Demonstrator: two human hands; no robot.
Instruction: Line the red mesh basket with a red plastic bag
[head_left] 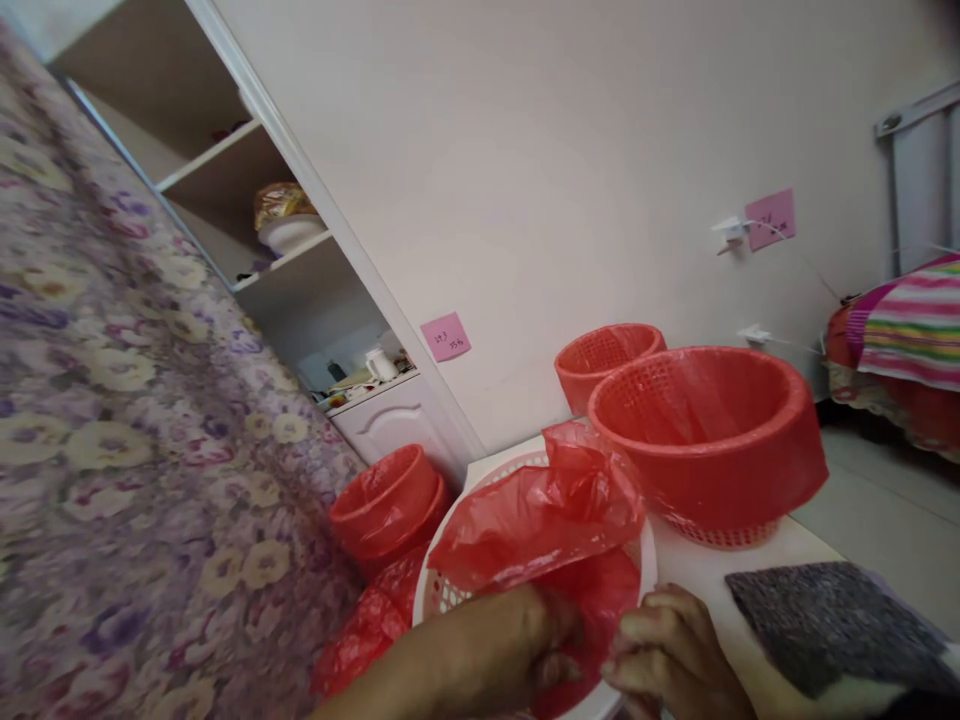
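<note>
**Hands and a red bag at the white basket**

Hands work at the near edge of the worktop [705, 575]. A white basket [439, 590] sits there, close to the near left corner. A thin red bag [540, 515] lies in it, all crumpled, and puffs up over the rim.

The left hand [517, 630] reaches into the white basket. Its fingers are curled and pinch a bit of the red bag. The right hand [667, 645] is just beside the basket rim, on the right. Its fingers are curled in too and touch the red bag, but I cannot tell if they really hold it.

A big red basket [712, 440] stands farther back on the worktop, toward the right edge. It has a red bag pulled over its rim. A smaller red basket [607, 355] sits behind it, near the far edge by the wall.

A grey cloth [832, 620] lies flat at the near right corner of the worktop.

Off the left edge, lower down, stands a red bin [386, 505] with a red bag in it. More red plastic [360, 630] is bunched up below it. A bed cover [135, 420] with flowers fills the left side. Two pink notes are stuck on the wall, one [445, 336] near the shelves [300, 250] and one [770, 218] farther right.
</note>
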